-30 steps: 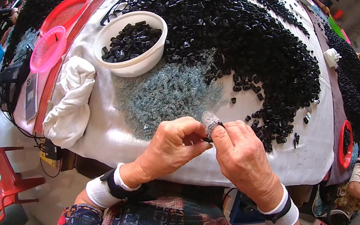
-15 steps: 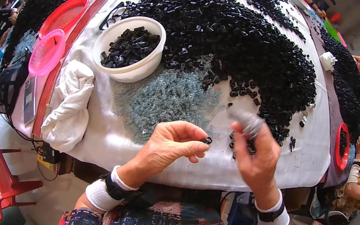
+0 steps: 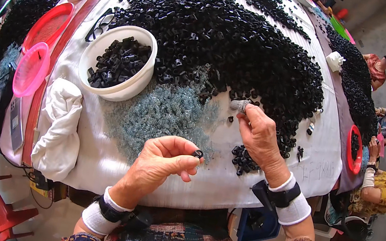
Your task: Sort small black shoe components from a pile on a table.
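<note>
Your left hand (image 3: 163, 159) sits low over the near edge of the white cloth-covered table (image 3: 328, 168), fingers curled in, with a small black ring-shaped part (image 3: 198, 154) pinched between thumb and forefinger tip; the other fingers are folded loosely beneath. Your right hand (image 3: 259, 134) is extended further out, at the near rim of the large black heap (image 3: 230, 50), with its fingertips closed on a small grey-clear bit (image 3: 240, 105); what exactly it is cannot be told at this size. The two hands are apart, the right one higher and further from your body. Both wrists carry white bands with black straps. Just beside the right hand, toward you, lies a small cluster of black parts (image 3: 243, 159). Between the hands and beyond the left one spreads a flat patch of pale blue-grey translucent pieces (image 3: 163, 115), touching the black heap at its far side. Further left stands a white bowl (image 3: 133, 86) part filled with black parts, and near it a crumpled white cloth (image 3: 62, 124) at the table's left edge. Beyond those lie a pink basket (image 3: 32, 68) and a red tray (image 3: 48, 25). On the far right a person in a yellow top (image 3: 383, 188) sits by a red dish (image 3: 354, 150).
</note>
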A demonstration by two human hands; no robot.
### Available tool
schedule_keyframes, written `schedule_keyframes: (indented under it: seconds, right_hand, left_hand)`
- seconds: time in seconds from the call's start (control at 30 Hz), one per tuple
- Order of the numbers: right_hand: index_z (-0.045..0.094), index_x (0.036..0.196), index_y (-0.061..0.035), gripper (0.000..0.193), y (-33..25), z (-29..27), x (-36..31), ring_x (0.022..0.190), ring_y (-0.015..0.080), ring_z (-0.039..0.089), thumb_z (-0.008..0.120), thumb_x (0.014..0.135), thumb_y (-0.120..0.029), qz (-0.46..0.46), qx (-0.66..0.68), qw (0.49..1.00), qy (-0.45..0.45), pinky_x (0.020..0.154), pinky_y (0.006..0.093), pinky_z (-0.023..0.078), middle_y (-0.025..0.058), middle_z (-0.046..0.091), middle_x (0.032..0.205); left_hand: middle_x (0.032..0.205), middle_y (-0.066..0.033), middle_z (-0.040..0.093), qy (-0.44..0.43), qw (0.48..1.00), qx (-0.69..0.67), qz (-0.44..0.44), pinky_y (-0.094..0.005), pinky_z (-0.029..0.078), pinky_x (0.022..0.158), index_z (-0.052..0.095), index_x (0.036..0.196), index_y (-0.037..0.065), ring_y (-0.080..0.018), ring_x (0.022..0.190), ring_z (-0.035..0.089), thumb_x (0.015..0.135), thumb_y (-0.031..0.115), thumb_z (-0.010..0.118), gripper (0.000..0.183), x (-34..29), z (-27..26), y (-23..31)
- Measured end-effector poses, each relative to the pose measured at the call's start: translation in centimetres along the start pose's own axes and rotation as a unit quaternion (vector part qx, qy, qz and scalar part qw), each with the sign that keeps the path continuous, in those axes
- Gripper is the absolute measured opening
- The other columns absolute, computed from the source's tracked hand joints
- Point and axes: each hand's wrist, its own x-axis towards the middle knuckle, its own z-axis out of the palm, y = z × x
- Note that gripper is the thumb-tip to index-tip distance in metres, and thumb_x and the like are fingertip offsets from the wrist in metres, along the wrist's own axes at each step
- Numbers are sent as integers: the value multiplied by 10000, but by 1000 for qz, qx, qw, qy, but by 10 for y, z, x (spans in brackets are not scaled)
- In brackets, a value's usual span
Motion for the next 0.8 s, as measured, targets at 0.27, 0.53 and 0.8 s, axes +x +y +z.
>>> schedule_keyframes:
  seconds: [0.27, 0.53, 0.8]
  right_hand:
    - [497, 898, -8, 172, 6, 23, 9, 760, 349, 594, 588, 753, -4, 151, 43, 984, -84, 650, 424, 484, 155, 580, 789]
    - [499, 951, -15, 214, 2, 28, 0, 749, 354, 589, 566, 750, 12, 121, -22, 990, -62, 665, 424, 489, 158, 567, 788]
    - [514, 1016, -21, 274, 4, 22, -5, 762, 358, 593, 551, 748, 20, 189, 28, 977, -93, 672, 426, 496, 162, 569, 845]
  left_hand:
    - [908, -135, 674, 5, 1000, -3, -11, -278, 542, 596, 626, 973, -13, -154, 688, 637, 825, 8, 670, 156, 2, -6, 4]
    - [900, -126, 674, 7, 1000, 7, -17, -268, 539, 605, 625, 969, -4, -148, 693, 638, 821, 20, 679, 159, 4, -5, 5]
    - [862, -103, 665, 12, 1000, 0, -10, -249, 531, 599, 621, 970, -3, -140, 695, 638, 829, 38, 683, 159, 2, -1, 1]
